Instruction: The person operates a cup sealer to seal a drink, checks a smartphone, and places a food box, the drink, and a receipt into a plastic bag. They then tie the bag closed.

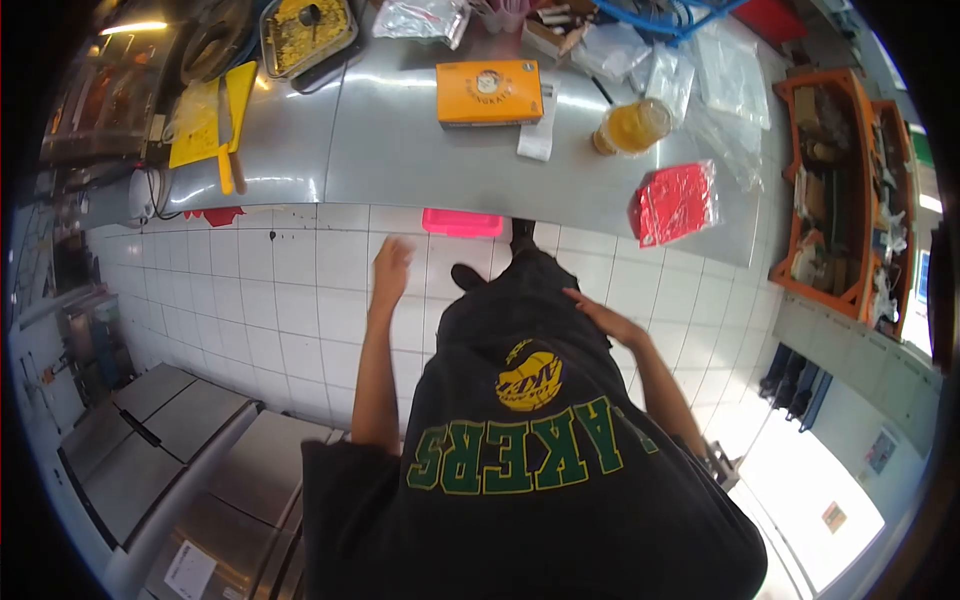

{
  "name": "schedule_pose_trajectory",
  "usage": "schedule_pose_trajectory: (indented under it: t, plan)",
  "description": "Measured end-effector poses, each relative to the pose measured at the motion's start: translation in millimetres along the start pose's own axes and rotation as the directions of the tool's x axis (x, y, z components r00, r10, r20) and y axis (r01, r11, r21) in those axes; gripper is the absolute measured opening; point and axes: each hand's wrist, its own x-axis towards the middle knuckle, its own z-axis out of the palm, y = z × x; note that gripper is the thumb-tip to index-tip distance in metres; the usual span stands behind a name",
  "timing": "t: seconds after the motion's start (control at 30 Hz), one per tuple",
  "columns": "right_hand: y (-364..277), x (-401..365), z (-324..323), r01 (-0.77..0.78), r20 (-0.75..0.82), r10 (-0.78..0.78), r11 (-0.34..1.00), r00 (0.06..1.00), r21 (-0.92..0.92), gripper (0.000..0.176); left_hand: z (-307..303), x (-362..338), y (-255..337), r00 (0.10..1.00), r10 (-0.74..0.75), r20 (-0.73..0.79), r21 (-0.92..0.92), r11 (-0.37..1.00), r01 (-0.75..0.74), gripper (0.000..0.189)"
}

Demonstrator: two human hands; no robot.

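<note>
My left hand (pixel 393 270) hangs over the tiled floor in front of the steel table (pixel 400 165), slightly blurred, holding nothing I can make out; how its fingers are set is unclear. My right hand (pixel 607 320) rests against the side of my dark clothing at the hip, fingers apart and empty. On the table are an orange box (pixel 488 92) with a white paper strip (pixel 536 138) beside it, a container of yellow-orange liquid (pixel 633 127), and a red packet in clear plastic (pixel 675 204) near the front edge.
A yellow board (pixel 195 140) with a yellow-handled knife (pixel 226 150) lies at the left, near a tray of yellow food (pixel 308 35). Plastic bags (pixel 725 75) lie at the back right. An orange shelf (pixel 825 190) stands right; a pink bin (pixel 462 222) is under the table.
</note>
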Motion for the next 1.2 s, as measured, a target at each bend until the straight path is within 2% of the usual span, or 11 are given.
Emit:
schedule_pose_trajectory:
  t: [0.07,0.1,0.17,0.23,0.33,0.37,0.43,0.53,0.8,0.87,1.2]
  plan:
    - [-16,-15,-18,-0.071,0.064,0.073,0.997,0.995,-0.031,0.054,58,40,62,0.993,0.094,0.073,-0.004,0.996,-0.094,0.015]
    - [-34,-22,-30,-0.129,0.105,0.141,0.985,0.984,-0.114,0.055,82,57,88,0.946,0.305,0.112,0.063,0.948,-0.313,0.020]
    - [-29,-19,-52,-0.016,-0.026,0.009,0.956,1.000,-0.292,0.045,124,80,129,0.880,0.465,0.099,0.069,0.879,-0.472,0.035]
    - [-44,-14,-76,0.076,-0.183,-0.168,0.902,0.969,-0.425,0.026,151,98,154,0.928,0.357,0.106,0.016,0.933,-0.361,0.046]
    - [-81,1,-91,0.077,-0.393,-0.184,0.959,0.901,-0.272,0.015,172,111,159,0.986,0.135,0.099,-0.124,0.985,-0.123,0.062]
    - [-86,9,-96,0.080,-0.380,-0.181,0.961,0.907,-0.266,0.015,178,113,157,0.996,0.022,0.089,-0.221,0.975,-0.002,0.068]
    - [-92,24,-97,0.207,-0.432,-0.367,0.904,0.824,-0.374,0.015,182,114,152,0.995,-0.017,0.099,-0.214,0.976,0.038,0.068]
    - [-106,44,-99,0.171,-0.422,-0.388,0.868,0.820,-0.466,0.021,180,110,150,0.988,-0.079,0.130,-0.209,0.972,0.105,0.064]
    - [-125,100,-85,0.164,-0.544,-0.446,0.857,0.710,-0.488,0.015,169,125,154,0.971,-0.124,0.205,-0.203,0.965,0.167,0.049]
    - [-140,104,-80,0.350,-0.558,-0.486,0.874,0.673,-0.338,0.014,167,127,156,0.972,-0.121,0.201,-0.156,0.976,0.154,0.046]
    - [-186,137,-67,0.199,-0.617,-0.506,0.844,0.603,-0.498,0.033,166,133,158,0.977,-0.093,0.191,-0.092,0.989,0.112,0.043]
